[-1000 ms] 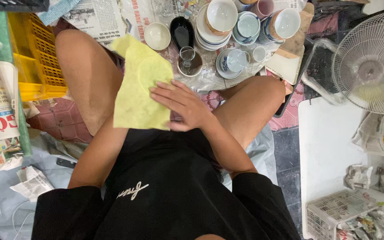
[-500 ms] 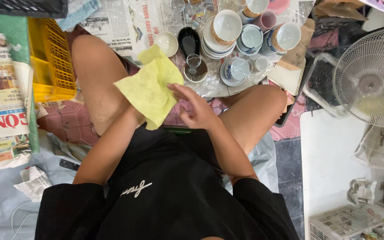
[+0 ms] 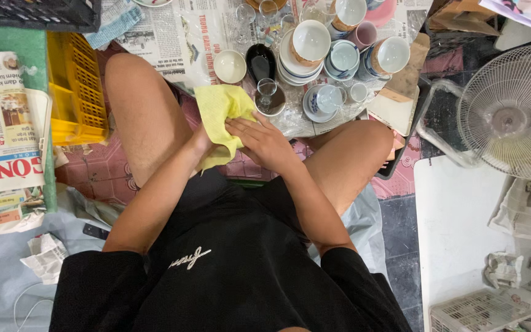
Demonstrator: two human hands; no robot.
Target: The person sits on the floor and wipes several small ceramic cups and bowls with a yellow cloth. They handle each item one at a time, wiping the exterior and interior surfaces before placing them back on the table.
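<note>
The yellow cloth (image 3: 222, 117) was held above the lap, gripped from below by the left hand (image 3: 203, 142) and pressed flat by the open right hand (image 3: 264, 142), apparently being folded, near a small glass (image 3: 267, 92) and stacked bowls (image 3: 305, 49).

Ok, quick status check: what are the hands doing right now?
Left hand under yellow cloth, gripping it. Right hand pressed on top of cloth. Glass and stacked bowls just beyond, untouched.
</note>
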